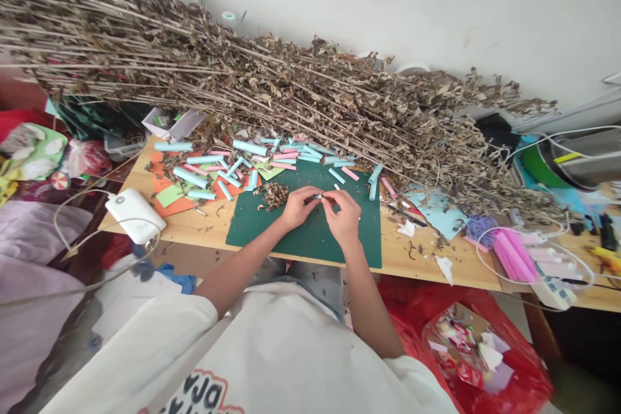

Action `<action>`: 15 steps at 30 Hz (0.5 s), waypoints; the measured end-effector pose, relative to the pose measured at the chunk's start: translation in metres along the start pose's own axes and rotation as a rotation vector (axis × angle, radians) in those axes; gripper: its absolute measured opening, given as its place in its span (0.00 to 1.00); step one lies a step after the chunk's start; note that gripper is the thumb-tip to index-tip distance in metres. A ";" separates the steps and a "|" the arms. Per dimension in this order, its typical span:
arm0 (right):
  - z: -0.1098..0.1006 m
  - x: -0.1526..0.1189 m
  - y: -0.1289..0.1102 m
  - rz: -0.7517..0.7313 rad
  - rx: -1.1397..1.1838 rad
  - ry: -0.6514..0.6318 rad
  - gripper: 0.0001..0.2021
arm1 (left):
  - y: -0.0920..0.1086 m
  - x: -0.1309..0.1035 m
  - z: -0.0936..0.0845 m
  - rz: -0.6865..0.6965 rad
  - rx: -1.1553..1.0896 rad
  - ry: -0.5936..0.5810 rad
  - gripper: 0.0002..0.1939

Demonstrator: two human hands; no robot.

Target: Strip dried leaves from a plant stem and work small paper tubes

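Over the dark green cutting mat (310, 242), my left hand (301, 206) and my right hand (341, 212) meet at the fingertips. Both pinch a small pale blue paper roll (317, 196), mostly hidden by the fingers. Left of my left hand lies a little heap of crumbled dried leaves (274, 196). Beyond the hands, short pink and light blue paper rolls lie scattered, among them a blue roll (336, 175) and a pink roll (350, 173) on the mat.
A long bundle of dried leafy stalks (272, 77) fills the back of the wooden table (194, 231). A white power bank (136, 215) with a cable sits at the left. Purple string (480, 229) and a power strip (553, 291) are at right. A red rubbish bag (412, 314) stands below.
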State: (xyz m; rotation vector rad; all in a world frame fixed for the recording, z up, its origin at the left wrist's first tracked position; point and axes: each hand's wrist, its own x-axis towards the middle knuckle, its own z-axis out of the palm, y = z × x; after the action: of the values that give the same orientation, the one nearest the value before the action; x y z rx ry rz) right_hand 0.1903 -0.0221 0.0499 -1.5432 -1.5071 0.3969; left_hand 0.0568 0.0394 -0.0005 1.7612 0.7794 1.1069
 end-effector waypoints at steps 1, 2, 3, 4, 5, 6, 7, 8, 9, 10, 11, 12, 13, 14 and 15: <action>0.000 0.000 0.001 0.019 0.022 0.004 0.08 | 0.000 0.000 0.000 -0.003 0.002 0.007 0.11; 0.001 0.001 0.002 0.041 0.043 0.007 0.10 | 0.000 0.000 0.000 -0.006 0.003 0.012 0.11; 0.001 0.002 0.003 0.064 0.063 0.007 0.12 | 0.000 0.000 0.000 -0.010 0.005 0.012 0.11; 0.001 0.002 0.004 0.086 0.079 0.004 0.13 | 0.000 0.000 0.000 -0.014 0.008 0.008 0.12; 0.000 0.004 0.004 0.102 0.091 -0.004 0.13 | -0.001 0.000 0.000 -0.018 0.013 0.004 0.12; -0.001 0.005 0.004 0.109 0.100 -0.016 0.11 | -0.001 -0.001 0.001 -0.022 0.018 0.002 0.12; -0.002 0.006 0.003 0.110 0.107 -0.032 0.10 | -0.002 -0.001 0.001 -0.024 0.023 0.000 0.12; -0.004 0.008 0.002 0.105 0.111 -0.048 0.08 | -0.003 -0.001 0.001 -0.024 0.028 0.003 0.12; -0.006 0.009 0.000 0.099 0.111 -0.063 0.07 | -0.003 -0.001 0.001 -0.023 0.031 0.004 0.12; -0.007 0.011 -0.001 0.091 0.105 -0.075 0.07 | -0.004 -0.001 0.001 -0.021 0.032 0.004 0.11; -0.009 0.012 -0.002 0.083 0.093 -0.084 0.07 | -0.005 -0.001 0.001 -0.019 0.031 0.005 0.11; -0.010 0.013 -0.002 0.074 0.076 -0.090 0.07 | -0.005 -0.001 0.001 -0.016 0.030 0.004 0.11; -0.011 0.013 -0.002 0.060 0.056 -0.095 0.07 | -0.005 -0.001 0.001 -0.014 0.028 0.004 0.11; -0.012 0.013 -0.002 0.039 0.033 -0.098 0.07 | -0.004 -0.001 0.001 -0.012 0.025 0.003 0.11; -0.012 0.013 -0.001 0.012 0.007 -0.100 0.07 | -0.004 -0.001 0.001 -0.011 0.021 0.002 0.11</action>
State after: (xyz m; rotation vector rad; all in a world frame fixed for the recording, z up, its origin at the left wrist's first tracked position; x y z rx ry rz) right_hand 0.2013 -0.0147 0.0622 -1.5467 -1.5721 0.4922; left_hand 0.0567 0.0399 -0.0044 1.7715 0.8039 1.0966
